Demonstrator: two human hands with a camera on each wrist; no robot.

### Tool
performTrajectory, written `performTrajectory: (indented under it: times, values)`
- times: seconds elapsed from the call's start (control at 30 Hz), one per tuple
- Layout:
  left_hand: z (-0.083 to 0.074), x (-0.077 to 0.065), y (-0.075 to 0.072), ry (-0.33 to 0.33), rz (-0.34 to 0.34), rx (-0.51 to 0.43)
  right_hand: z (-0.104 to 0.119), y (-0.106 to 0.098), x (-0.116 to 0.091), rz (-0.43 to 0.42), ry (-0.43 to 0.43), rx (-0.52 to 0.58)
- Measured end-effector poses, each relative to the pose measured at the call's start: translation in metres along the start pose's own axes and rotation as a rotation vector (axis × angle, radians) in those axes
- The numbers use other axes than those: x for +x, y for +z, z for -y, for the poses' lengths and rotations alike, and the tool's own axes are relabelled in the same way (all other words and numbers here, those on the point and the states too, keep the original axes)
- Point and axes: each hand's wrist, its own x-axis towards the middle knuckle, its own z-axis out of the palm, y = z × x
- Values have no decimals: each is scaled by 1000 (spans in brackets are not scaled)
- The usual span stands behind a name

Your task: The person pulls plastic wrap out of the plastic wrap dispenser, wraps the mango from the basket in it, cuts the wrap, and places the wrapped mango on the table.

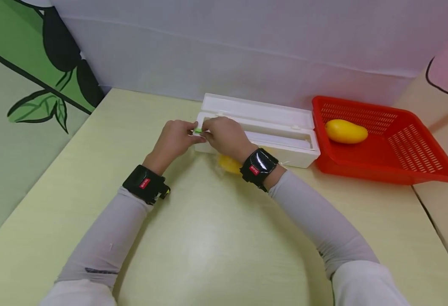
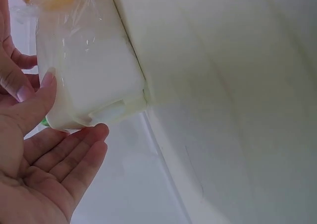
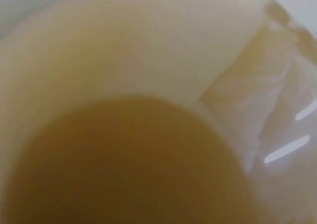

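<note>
Your sleeves cross the counter; your left hand, loosely spread, touches the white box; whether your right hand pinches the green tab cannot be told.

Around the white box, passage is blocked at three o'clock by the red basket, set right beside its end, and at twelve by the opened lid, backed by the wall. At six, the near side is obstructed by the film-wrapped yellow item and the right hand; room is left over the tabletop between the forearms and, at nine, beyond the left hand.
</note>
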Motion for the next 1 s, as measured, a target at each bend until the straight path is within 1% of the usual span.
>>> performTrajectory:
  times: [0.1,0.2,0.3,0.5,0.77,1.0]
  values:
    - [0,0,1,23,-11,5,0,3,2,-28,-22,25]
    - [1,1,2,15,-16,1,0,4,4,-40,-38,32]
    - [0,1,2,-1,-10,-1,1,4,5,-41,-36,16]
    - [-1,0,2,2,7,11,2,5,7,-22,-20,15]
    - [-1,0,2,6,-2,28,0,7,8,-29,-1,41]
    - [-2,-2,3,20,-13,43,-2,6,8,1,10,37]
